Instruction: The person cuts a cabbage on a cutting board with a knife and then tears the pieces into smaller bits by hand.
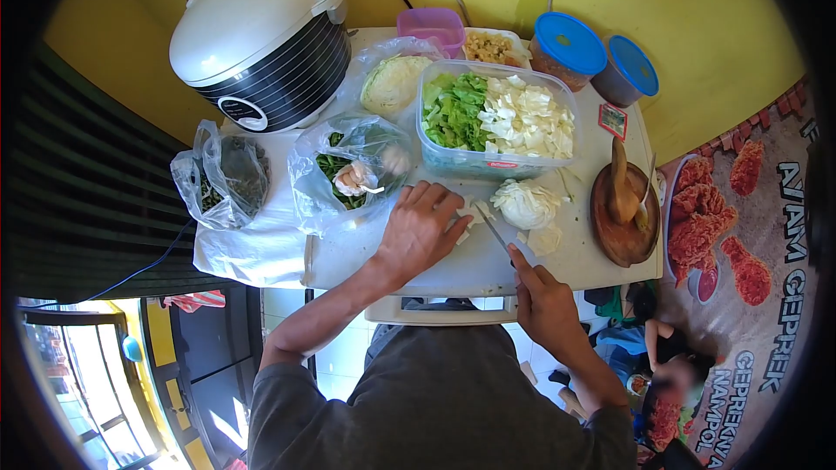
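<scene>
My left hand (pixel 423 228) rests at the tabletop with bent fingers and thumb on small pale cabbage pieces (pixel 471 211). A knife (pixel 495 231) is in my right hand (pixel 547 298), its blade pointing up and left to those same pieces. Right of the blade sits a part of a cabbage (pixel 526 204), with a loose cabbage leaf (pixel 545 241) below it. Behind them stands a clear plastic container (pixel 496 162) holding chopped green leaves (pixel 455 111) and chopped white cabbage (pixel 528 117).
Plastic bags hold greens and garlic (pixel 354 178) on the left, near a rice cooker (pixel 259 39). Another cabbage (pixel 396 84) lies behind. Blue-lidded tubs (pixel 570 42) and a mortar (pixel 614 235) with a pestle (pixel 622 187) stand right. Another person (pixel 670 374) is low at right.
</scene>
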Available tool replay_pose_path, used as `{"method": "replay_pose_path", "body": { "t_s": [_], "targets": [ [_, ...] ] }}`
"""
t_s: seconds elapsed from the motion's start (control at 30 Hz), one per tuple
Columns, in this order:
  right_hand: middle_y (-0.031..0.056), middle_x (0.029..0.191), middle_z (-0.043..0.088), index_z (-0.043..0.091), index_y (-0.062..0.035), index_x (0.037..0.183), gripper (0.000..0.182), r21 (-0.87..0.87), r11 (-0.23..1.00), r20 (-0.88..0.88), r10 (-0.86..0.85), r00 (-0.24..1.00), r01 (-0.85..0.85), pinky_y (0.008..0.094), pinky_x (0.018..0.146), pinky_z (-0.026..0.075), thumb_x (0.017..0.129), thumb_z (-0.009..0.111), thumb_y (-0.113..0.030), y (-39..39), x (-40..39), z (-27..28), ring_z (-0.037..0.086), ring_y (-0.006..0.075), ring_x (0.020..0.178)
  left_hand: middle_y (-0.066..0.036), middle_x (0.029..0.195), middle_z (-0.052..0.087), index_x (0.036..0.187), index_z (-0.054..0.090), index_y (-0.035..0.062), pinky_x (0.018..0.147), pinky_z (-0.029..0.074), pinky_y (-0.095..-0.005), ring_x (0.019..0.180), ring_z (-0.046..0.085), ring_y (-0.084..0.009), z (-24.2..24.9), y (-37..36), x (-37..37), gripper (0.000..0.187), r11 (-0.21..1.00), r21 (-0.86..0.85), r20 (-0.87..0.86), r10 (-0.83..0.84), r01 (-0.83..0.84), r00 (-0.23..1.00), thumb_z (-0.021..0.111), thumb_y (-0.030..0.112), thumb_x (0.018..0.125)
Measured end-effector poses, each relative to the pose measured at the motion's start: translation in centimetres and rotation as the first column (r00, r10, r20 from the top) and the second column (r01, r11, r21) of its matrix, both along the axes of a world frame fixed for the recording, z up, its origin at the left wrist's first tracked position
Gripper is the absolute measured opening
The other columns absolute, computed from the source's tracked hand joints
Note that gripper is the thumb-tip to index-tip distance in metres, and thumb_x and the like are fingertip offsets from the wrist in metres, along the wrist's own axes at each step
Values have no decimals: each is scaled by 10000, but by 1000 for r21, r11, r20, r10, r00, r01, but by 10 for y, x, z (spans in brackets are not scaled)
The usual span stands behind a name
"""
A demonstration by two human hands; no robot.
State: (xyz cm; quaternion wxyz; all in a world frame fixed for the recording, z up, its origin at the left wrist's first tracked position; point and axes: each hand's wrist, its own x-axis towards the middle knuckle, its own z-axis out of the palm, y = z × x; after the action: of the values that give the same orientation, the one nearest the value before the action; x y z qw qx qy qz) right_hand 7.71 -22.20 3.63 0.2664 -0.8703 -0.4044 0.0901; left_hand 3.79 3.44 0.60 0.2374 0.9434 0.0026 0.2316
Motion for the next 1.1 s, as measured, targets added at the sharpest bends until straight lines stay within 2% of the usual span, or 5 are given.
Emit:
{"method": "replay_pose_path", "body": {
  "t_s": [0.1, 0.5, 0.9, 1.0, 1.1],
  "targets": [
    [159, 771, 605, 490, -142, 1516, 611, -44, 999, 16, 32, 999, -31, 458, 575, 532, 935, 602, 13, 4, 1, -1, 627, 357, 586, -49, 1011, 672, 967, 750, 95, 865, 473, -401, 982, 623, -251, -7, 1, -3, 177, 997, 43, 44, -68, 66, 997, 811, 174, 820],
    [144, 797, 583, 394, -109, 1570, 716, -104, 993, 56, 68, 996, -61, 463, 538, 534, 898, 627, -24, 7, 1, -11, 612, 338, 562, -39, 1025, 672, 962, 770, 112, 868, 476, -386, 988, 626, -236, -11, -1, -4, 175, 1000, 20, 53, -25, 24, 998, 820, 156, 800],
    [202, 802, 642, 475, -75, 1510, 606, -210, 971, -91, 92, 992, -110, 482, 624, 539, 924, 597, 17, -9, 11, 29, 649, 391, 653, -64, 1043, 663, 969, 754, 86, 875, 483, -398, 985, 622, -266, -6, 6, -5, 172, 998, -23, 16, -54, 55, 998, 807, 138, 814],
    [223, 843, 664, 485, -63, 1499, 583, -58, 996, -117, 67, 991, -74, 476, 666, 544, 932, 586, 23, -12, 13, 26, 665, 402, 698, -96, 1075, 655, 1053, 738, 77, 892, 505, -429, 1020, 629, -297, -2, 17, -9, 234, 990, -60, -33, -126, 124, 991, 796, 147, 838],
    [170, 747, 609, 474, -78, 1512, 607, 39, 999, 3, 30, 1000, -30, 463, 581, 541, 923, 600, 1, -8, 13, 11, 626, 353, 583, -121, 1127, 643, 1221, 686, 75, 922, 527, -460, 1087, 631, -332, 13, 28, -17, 379, 981, -126, -78, -159, 148, 984, 783, 143, 860]
  ]
}}
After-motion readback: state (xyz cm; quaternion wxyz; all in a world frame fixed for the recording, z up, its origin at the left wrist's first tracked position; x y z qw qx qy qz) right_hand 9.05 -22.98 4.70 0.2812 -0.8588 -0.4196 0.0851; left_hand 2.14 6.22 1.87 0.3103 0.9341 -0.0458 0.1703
